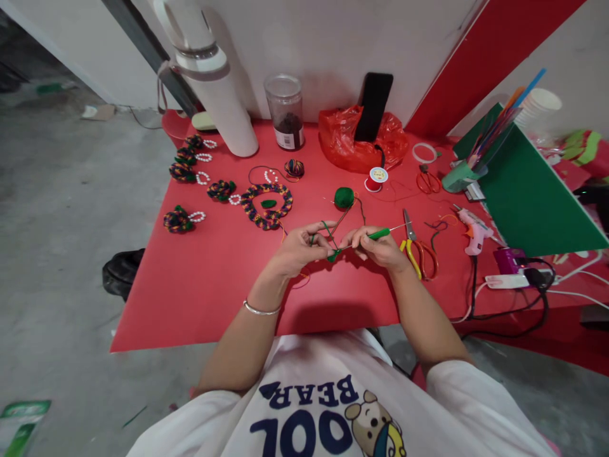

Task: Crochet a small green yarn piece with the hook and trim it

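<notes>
Green yarn runs round the fingers of my left hand (304, 247), whose thumb and fingertips pinch a small green crochet piece (334, 255). My right hand (375, 249) is closed on a crochet hook with a green handle (379, 233); the hook's tip meets the green piece. Just beyond my hands sits a ball of green yarn (344, 197). To the left lies a ring of multicoloured crochet (253, 217) with a small green leaf shape (269, 204) inside it. Scissors with orange handles (427, 257) and yellow-handled snips (412, 257) lie close to my right hand.
Crocheted pieces with pearl loops (178, 219) lie along the left side of the red table (204, 285). At the back stand a white bottle (219, 101), a clear jar (284, 111) and a phone (373, 106). A pink glue gun (476, 231) and a power strip (511, 280) are right.
</notes>
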Action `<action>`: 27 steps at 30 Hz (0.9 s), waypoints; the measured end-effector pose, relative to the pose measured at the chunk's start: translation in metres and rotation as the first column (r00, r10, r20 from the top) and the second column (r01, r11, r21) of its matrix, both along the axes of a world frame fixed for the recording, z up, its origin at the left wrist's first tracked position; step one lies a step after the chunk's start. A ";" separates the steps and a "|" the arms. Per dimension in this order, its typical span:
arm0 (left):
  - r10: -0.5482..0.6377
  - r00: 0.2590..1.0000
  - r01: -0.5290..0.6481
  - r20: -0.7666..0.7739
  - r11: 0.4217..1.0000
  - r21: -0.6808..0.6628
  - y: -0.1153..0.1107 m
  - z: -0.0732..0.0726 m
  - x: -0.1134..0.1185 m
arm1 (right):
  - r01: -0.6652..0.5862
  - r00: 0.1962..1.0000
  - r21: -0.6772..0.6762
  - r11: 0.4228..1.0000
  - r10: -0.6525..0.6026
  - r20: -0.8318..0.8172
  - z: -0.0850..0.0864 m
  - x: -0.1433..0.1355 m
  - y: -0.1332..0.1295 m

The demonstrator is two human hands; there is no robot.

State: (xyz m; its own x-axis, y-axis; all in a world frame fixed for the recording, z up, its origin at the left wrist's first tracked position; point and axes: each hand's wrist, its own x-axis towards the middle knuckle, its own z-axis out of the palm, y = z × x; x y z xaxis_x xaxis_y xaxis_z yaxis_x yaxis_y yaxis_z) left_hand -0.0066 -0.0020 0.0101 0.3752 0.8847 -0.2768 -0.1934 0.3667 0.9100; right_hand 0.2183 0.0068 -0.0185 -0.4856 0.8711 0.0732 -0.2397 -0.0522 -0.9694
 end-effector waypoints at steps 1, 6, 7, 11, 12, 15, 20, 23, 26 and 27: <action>0.001 1.000 -0.001 -0.011 1.000 0.010 0.000 0.000 0.000 | -0.001 1.000 0.028 1.000 0.001 0.016 0.001 0.001 -0.001; 0.051 0.996 -0.044 -0.078 0.995 0.094 0.000 -0.003 0.002 | 0.020 0.989 0.173 0.985 -0.044 0.138 0.007 0.003 -0.005; 0.077 0.993 -0.066 -0.091 0.991 0.117 0.001 -0.004 0.003 | 0.036 0.983 0.211 0.977 -0.073 0.166 0.009 0.001 -0.006; 0.179 0.974 -0.143 -0.140 0.962 0.234 0.001 -0.009 0.007 | 0.102 0.944 0.411 0.906 -0.218 0.247 0.014 -0.007 -0.010; 0.201 0.967 -0.154 -0.156 0.952 0.266 0.001 -0.010 0.008 | 0.110 0.934 0.455 0.884 -0.248 0.256 0.015 -0.009 -0.011; 0.260 0.941 -0.176 -0.215 0.922 0.344 0.000 -0.013 0.010 | 0.135 0.911 0.543 0.829 -0.319 0.260 0.016 -0.014 -0.013; 0.361 0.887 -0.208 -0.289 0.870 0.448 -0.003 -0.015 0.013 | 0.152 0.888 0.637 0.756 -0.387 0.247 0.017 -0.019 -0.015; 0.408 0.858 -0.214 -0.313 0.837 0.503 -0.006 -0.015 0.015 | 0.162 0.867 0.669 0.725 -0.428 0.254 0.015 -0.022 -0.016; 0.414 0.862 -0.216 -0.293 0.823 0.525 -0.009 -0.014 0.018 | 0.154 0.858 0.718 0.679 -0.452 0.242 0.009 -0.023 -0.017; 0.414 0.866 -0.226 -0.280 0.824 0.519 -0.010 -0.013 0.019 | 0.153 0.853 0.736 0.660 -0.464 0.239 0.006 -0.023 -0.017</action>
